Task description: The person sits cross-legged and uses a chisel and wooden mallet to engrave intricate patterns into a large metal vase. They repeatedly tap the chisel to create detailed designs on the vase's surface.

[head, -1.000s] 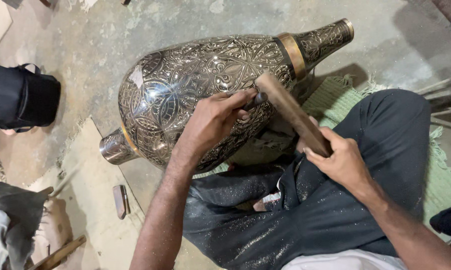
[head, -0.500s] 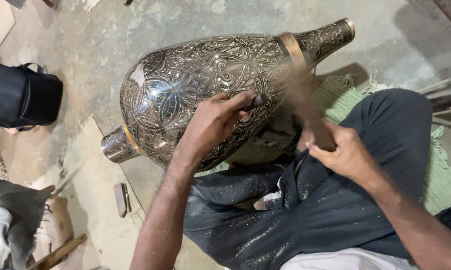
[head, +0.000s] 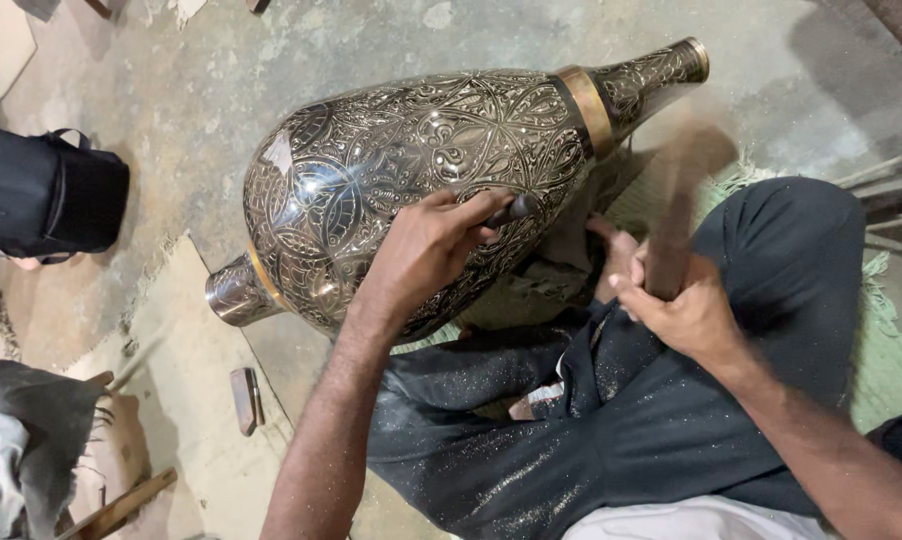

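A blurred wooden stick is gripped tight in the right hand at four o'clock, a small dark tool is pinched in the left hand against the big shiny carved vase laid sideways on the floor, and a black bag is seen at nine o'clock.

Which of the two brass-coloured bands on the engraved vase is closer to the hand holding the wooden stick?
The wide brass band at the narrow neck of the engraved metal vase, nearer the right hand; the thinner band sits by the foot.
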